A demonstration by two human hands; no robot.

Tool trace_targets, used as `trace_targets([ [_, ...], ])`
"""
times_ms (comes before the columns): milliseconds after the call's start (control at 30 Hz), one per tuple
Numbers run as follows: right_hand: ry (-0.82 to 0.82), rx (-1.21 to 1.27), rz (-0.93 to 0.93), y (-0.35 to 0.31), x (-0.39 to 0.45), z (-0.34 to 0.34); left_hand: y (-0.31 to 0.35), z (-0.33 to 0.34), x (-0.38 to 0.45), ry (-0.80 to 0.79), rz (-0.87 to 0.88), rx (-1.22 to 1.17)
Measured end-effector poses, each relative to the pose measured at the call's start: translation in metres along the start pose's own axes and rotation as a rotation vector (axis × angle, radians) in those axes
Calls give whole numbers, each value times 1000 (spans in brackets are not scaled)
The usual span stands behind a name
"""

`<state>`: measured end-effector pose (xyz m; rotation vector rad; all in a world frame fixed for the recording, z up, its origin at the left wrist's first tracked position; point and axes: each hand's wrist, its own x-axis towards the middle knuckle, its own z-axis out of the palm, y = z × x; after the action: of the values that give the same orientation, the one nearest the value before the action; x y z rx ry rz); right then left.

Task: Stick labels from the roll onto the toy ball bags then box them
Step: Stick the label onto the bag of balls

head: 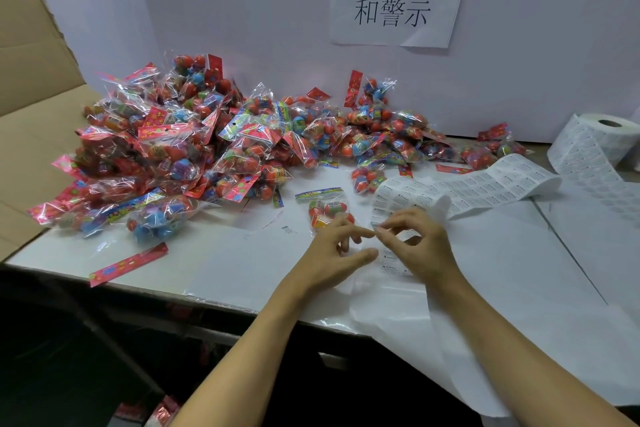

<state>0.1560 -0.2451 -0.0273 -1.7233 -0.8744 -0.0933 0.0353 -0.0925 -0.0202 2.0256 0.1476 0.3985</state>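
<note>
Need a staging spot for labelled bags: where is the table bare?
Bare white table lies left of the left hand, below the bag pile. More lies beyond the right hand, under the label strip. The back-left is crowded.

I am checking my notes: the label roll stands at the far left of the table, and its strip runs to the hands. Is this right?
Not quite. The head view shows the label roll at the far right of the table, not the left. The rest holds: its strip runs to the hands, left hand and right hand.
</note>
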Motion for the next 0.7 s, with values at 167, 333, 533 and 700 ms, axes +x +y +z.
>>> trace_targets([
  [167, -104, 10, 32, -1, -1, 0, 0, 1, -1, 9, -10, -33],
  [333, -120, 104, 193, -1, 5, -1, 3, -2, -1, 29, -19, -73],
  [533, -177, 147, 253, 5, 8, -6, 4, 2, -1, 19, 9, -38],
  [700, 95, 306, 418, 11, 11, -9, -2, 4, 4, 637, -21, 86],
])
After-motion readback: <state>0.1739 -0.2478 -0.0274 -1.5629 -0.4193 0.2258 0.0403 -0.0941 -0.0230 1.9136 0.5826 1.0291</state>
